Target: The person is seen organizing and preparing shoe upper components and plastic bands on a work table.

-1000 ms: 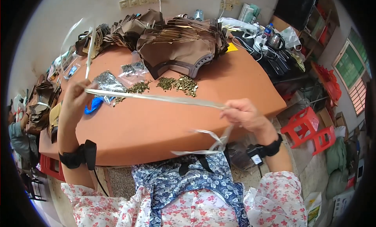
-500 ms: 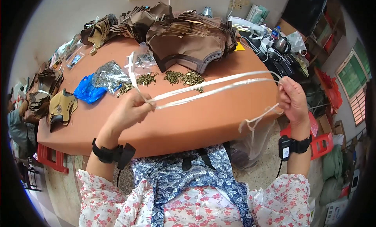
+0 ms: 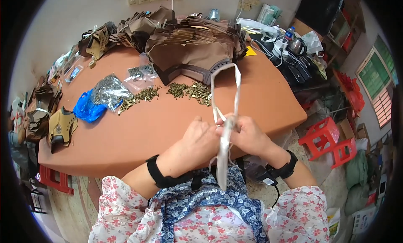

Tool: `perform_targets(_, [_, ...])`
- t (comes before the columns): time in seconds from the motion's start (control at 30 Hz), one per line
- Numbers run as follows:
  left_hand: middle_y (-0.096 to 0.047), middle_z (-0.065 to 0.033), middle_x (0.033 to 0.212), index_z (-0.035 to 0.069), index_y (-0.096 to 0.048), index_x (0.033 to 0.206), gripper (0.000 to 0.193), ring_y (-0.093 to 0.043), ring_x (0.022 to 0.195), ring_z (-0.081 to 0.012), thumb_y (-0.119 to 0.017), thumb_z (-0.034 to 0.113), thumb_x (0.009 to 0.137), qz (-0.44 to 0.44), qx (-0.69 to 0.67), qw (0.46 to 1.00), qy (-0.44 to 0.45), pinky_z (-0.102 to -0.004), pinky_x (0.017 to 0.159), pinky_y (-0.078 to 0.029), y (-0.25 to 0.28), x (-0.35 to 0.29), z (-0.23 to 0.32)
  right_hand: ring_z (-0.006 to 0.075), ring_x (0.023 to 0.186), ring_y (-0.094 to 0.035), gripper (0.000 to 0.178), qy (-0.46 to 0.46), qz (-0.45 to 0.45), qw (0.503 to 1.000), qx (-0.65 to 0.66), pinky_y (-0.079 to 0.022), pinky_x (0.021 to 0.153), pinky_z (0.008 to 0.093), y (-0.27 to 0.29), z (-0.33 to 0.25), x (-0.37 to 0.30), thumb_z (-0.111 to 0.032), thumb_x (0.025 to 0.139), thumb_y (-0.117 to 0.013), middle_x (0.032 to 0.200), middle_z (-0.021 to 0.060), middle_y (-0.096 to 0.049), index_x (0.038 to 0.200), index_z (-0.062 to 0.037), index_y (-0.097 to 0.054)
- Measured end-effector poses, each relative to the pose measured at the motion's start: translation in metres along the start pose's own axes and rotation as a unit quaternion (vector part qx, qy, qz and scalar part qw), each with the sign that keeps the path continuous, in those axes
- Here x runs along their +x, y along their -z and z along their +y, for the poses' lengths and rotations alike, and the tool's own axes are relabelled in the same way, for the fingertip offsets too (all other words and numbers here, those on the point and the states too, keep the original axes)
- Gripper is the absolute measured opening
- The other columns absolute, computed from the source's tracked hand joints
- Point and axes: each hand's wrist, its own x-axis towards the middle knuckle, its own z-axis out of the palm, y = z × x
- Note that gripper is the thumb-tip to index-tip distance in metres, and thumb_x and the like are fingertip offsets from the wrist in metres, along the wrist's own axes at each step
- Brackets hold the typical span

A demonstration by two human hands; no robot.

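On the orange table point(image 3: 138, 136), brown pieces point(image 3: 191, 54) are stacked. Near its front edge, the left hand point(image 3: 201, 138) and right hand point(image 3: 248, 136) are held together; between them a looped white strip point(image 3: 224, 159) is pinched by the right, the left's grip cannot be told. Brass-coloured bits point(image 3: 178, 90) are heaped beyond.

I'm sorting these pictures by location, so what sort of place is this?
Probably a small workshop making shoes or similar goods: a thick stack of brown cut pieces and a tan piece with a row of holes sit on the table, near heaps of small brass-coloured parts.
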Motion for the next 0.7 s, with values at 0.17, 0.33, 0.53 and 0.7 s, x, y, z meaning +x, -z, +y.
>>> perform_targets(0.17, [-0.059,-0.0062,0.082,0.008,-0.057,0.101,0.034,-0.062,0.071,-0.0209,-0.066,0.022,0.071,0.091,0.086,0.988,-0.091,-0.0361,0.066,-0.043,-0.021,0.008,-0.001,0.0009,0.050,-0.043,0.021,-0.044,0.011,0.996,0.079,-0.033,0.043,0.0165,0.034,0.011,0.014,-0.022,0.095,-0.053,0.066,-0.0031,-0.056,0.091,-0.0040,-0.063])
perform_targets(0.33, [-0.052,-0.0099,0.092,0.014,-0.044,0.134,0.063,-0.056,0.085,-0.0242,-0.066,0.014,0.075,0.169,-0.033,0.984,-0.033,-0.0349,0.071,-0.045,-0.006,-0.010,-0.031,0.0002,0.048,-0.042,0.022,0.075,0.185,0.977,0.078,-0.031,0.041,0.0161,0.097,-0.023,0.031,-0.025,0.095,-0.054,0.065,-0.0040,-0.055,0.095,-0.0047,-0.063])
perform_targets(0.53, [-0.056,-0.0137,0.106,0.011,-0.040,0.136,0.064,-0.055,0.095,-0.0301,-0.069,0.013,0.078,0.187,-0.095,0.972,0.108,-0.0401,0.082,-0.046,-0.011,-0.008,-0.085,0.0010,0.048,-0.045,0.025,0.099,0.331,0.936,0.073,-0.031,0.040,0.0154,0.193,-0.008,0.069,-0.027,0.095,-0.051,0.068,-0.0010,-0.058,0.103,-0.0042,-0.060])
perform_targets(0.7, [-0.049,-0.0133,0.120,0.015,-0.042,0.136,0.065,-0.048,0.110,-0.0320,-0.069,0.014,0.077,0.188,0.008,0.979,0.075,-0.0387,0.092,-0.042,-0.021,0.033,-0.130,0.0144,0.085,-0.058,0.042,-0.123,0.356,0.926,-0.013,-0.048,0.058,0.0276,0.232,0.074,0.125,-0.039,0.095,-0.046,0.119,0.0072,-0.056,0.132,-0.0204,-0.049])
